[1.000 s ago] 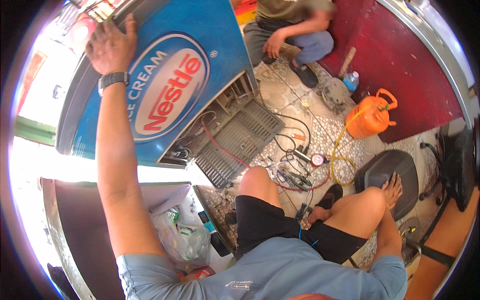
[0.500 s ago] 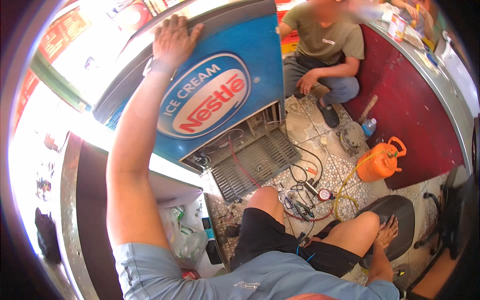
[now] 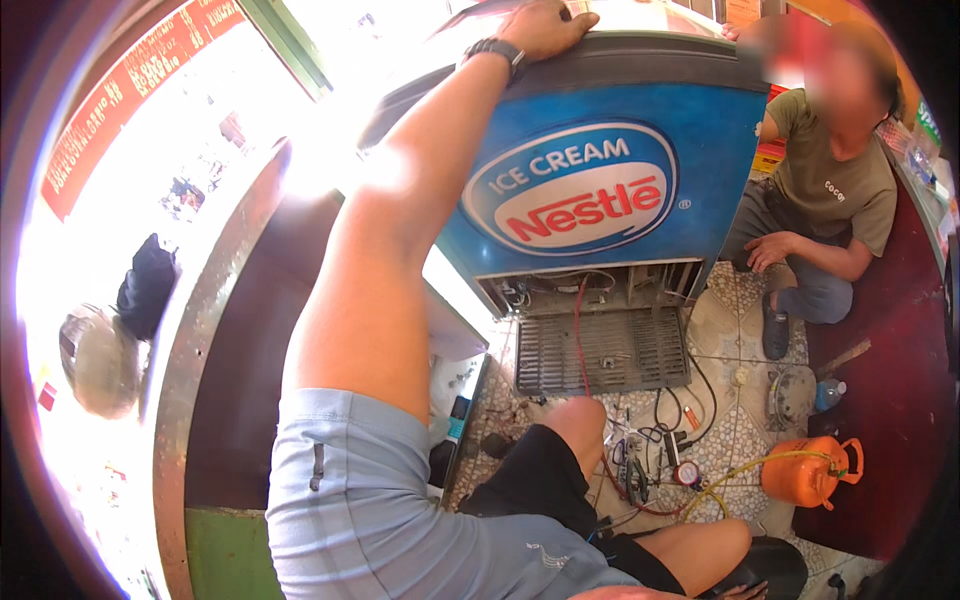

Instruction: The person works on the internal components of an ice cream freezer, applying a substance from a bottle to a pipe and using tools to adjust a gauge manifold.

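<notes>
My left hand [image 3: 540,32] rests open on the dark top rim of a blue freezer cabinet [image 3: 720,130] with a large oval logo. Below it, the cabinet's bottom compartment is uncovered, and a slatted metal panel [image 3: 542,350] lies on the floor in front. My right hand [image 3: 748,590] is only partly visible at the bottom edge, fingers apart on a black padded seat [image 3: 785,565]. Between me and the cabinet lie a gauge [image 3: 686,473] with red and yellow hoses, pliers and other tools, and an orange gas cylinder [image 3: 800,470].
A co-worker [image 3: 820,180] squats right of the cabinet, a hand up at its top. A maroon counter [image 3: 880,440] runs along the right, beside a water bottle [image 3: 830,393]. A curved counter [image 3: 220,330], dark bag [image 3: 145,285] and helmet [image 3: 98,360] stand at left.
My view has swung up and left, bringing the cabinet's top and co-worker further into view. My left hand appears farther right along the rim; my right hand has slipped mostly out of frame.
</notes>
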{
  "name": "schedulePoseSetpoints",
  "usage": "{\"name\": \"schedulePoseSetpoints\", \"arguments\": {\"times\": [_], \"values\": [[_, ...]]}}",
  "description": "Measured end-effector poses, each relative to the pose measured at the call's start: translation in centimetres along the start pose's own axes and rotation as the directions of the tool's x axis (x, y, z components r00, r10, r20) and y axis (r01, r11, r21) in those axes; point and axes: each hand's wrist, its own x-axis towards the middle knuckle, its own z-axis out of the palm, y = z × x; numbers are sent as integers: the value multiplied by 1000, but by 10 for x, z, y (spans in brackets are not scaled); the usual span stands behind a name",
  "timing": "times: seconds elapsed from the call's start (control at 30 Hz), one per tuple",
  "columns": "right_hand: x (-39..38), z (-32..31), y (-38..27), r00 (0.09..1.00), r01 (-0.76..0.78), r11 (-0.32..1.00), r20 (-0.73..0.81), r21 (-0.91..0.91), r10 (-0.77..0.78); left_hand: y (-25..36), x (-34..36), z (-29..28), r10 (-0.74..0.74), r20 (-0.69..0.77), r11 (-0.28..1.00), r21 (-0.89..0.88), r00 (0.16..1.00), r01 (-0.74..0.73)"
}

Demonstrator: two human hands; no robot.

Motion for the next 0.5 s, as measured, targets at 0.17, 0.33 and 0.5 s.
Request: {"name": "schedulePoseSetpoints", "arguments": {"times": [0.17,0.33,0.5], "values": [[-4,16,-1,977,56,996,200,70,-69,-67,24,9,273,-101,910,348,957,-224],[56,-19,-3,930,87,992,349,87,-112,-17,12,24,236,-57,951,221,970,-218],[138,-38,-49,769,124,956,583,266,-262,1,-5,-1,66,1,997,25,998,-66]]}}
